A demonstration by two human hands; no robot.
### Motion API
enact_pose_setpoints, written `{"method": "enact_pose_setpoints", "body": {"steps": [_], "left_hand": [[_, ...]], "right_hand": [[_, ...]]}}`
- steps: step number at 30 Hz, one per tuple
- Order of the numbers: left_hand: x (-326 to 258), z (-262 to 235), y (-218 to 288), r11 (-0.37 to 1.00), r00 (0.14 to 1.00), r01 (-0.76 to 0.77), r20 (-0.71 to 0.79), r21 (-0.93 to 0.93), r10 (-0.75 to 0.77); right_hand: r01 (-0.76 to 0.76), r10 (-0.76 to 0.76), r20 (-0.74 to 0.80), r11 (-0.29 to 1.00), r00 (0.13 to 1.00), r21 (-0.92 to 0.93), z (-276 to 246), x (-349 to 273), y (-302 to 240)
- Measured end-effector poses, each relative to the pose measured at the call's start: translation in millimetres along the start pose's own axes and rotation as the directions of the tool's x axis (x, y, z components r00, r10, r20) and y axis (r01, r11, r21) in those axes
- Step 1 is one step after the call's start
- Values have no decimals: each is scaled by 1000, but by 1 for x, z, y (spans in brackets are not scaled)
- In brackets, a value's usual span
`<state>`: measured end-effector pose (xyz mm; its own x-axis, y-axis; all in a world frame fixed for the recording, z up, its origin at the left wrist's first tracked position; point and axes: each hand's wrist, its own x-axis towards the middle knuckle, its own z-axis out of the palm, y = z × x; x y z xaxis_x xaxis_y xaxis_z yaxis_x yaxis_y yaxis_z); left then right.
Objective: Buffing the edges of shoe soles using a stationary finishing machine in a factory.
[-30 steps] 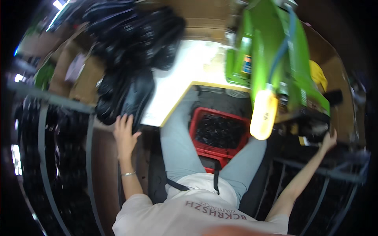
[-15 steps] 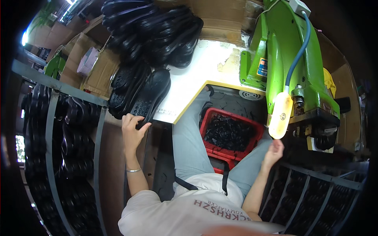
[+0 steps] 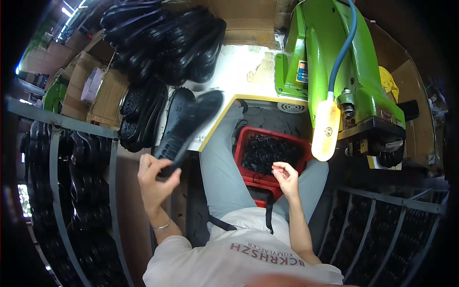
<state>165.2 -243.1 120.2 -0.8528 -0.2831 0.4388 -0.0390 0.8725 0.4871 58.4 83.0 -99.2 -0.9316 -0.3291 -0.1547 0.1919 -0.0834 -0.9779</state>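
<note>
In my left hand (image 3: 158,182), thumb and fingers grip one end of a black shoe sole (image 3: 197,122). Its far end is tilted up over the white tabletop (image 3: 236,64) and smeared by motion. Another sole (image 3: 178,106) lies on the table just behind it, partly covered. To its left stands a row of soles (image 3: 143,115), and a large heap of black soles (image 3: 162,43) is piled farther back. My right hand (image 3: 287,178) is over the near right side of a red basket (image 3: 242,143), fingers curled together; anything between them is too small to see.
A green machine (image 3: 330,62) stands at the right, with a pale yellow lamp (image 3: 326,131) on a blue cable. Black scraps (image 3: 267,155) fill the basket between my legs. Metal racks (image 3: 56,177) of soles flank me on both sides. Cardboard (image 3: 248,21) lines the table's back.
My left hand has pulled a sole toward me, lifting it off the table. My right hand has moved left, from below the machine's lamp to over the basket. The view has shifted slightly.
</note>
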Motion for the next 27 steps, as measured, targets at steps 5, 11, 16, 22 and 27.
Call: {"method": "enact_pose_setpoints", "body": {"steps": [5, 11, 16, 22, 27], "left_hand": [[12, 41, 27, 841, 941, -36, 266, -540, 211], [22, 147, 66, 635, 889, 134, 375, -761, 262], [42, 207, 101, 478, 902, 184, 341, -859, 265], [45, 206, 100, 448, 905, 266, 382, -853, 189], [46, 205, 72, 516, 950, 118, 248, -849, 190]], "right_hand": [[251, -250, -57, 879, 967, 406, -2, 8, -43], [457, -367, -349, 862, 862, 221, -68, 14, -81], [531, -537, -480, 832, 694, -162, -105, 9, -122], [532, -575, -472, 813, 668, -237, -106, 16, -127], [511, -526, -458, 843, 716, -168, -92, 26, -112]]}}
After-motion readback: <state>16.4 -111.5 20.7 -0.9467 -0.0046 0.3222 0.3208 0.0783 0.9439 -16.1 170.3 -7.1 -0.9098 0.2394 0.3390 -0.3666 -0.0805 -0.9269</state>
